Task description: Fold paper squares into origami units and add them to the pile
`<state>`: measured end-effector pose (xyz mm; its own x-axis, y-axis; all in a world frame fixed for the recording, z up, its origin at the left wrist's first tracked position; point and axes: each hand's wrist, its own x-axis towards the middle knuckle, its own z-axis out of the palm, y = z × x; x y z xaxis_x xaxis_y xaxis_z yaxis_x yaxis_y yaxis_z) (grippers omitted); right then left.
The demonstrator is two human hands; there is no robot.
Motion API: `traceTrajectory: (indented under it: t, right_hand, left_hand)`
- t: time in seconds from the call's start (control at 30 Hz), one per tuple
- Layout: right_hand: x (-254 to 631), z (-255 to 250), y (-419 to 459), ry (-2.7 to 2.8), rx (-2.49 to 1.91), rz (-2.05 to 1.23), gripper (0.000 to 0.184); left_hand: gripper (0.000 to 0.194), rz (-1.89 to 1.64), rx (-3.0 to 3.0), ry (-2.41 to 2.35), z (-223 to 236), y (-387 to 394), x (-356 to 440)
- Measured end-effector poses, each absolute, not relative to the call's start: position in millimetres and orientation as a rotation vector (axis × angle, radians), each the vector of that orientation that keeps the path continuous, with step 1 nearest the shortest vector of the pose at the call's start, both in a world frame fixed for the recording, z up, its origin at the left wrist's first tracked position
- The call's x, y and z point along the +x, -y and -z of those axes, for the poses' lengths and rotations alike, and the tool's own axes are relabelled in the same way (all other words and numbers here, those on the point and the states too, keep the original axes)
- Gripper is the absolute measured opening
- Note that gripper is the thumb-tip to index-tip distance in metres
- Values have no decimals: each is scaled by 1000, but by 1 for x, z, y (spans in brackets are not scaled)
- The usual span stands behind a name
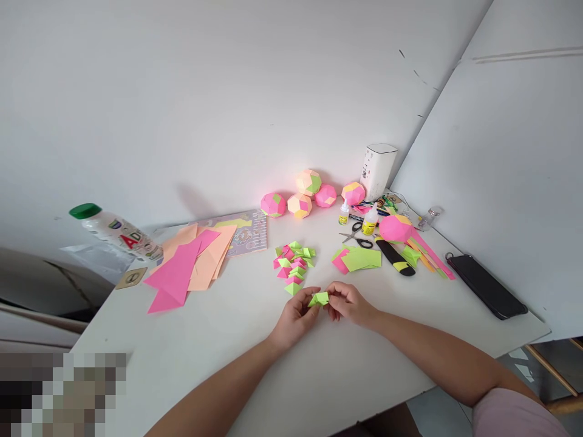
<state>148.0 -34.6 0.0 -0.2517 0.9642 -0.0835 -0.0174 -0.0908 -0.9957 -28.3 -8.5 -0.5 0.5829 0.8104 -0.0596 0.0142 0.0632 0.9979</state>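
Observation:
A small folded piece of lime-green paper point(319, 298) is held between both hands over the front of the table. My left hand point(298, 314) pinches its left end, with the fingers closed. At its right edge, my right hand point(350, 303) grips it between thumb and fingertips. Just beyond the hands lies a pile of folded pink and green paper units point(294, 267). Flat green paper pieces point(363, 259), with some pink at their left, rest behind my right hand.
Pink sheets point(175, 276) and peach sheets lie left by a notebook point(249, 233) and a tilted bottle point(121, 233). Several paper balls point(299, 206) sit at the back. Scissors point(357, 237), a glue bottle point(369, 221), a cutter point(395, 256) and a black pouch point(486, 285) are right.

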Motion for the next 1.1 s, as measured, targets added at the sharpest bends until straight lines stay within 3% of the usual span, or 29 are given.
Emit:
traceTrajectory:
  t: [0.1,0.53,1.1]
  right_hand:
    - [148,-1,35,1326,-1134,-1471,5]
    - [146,3,38,1556,-1018,-1254,22]
    - [145,7,35,1616,-960,-1082,10]
  left_hand:
    - [21,-695,1416,-788,-1,8,-28]
    - [26,-729,1268,-824,2,4,-27]
    - [36,-648,1309,-770,2,5,-30]
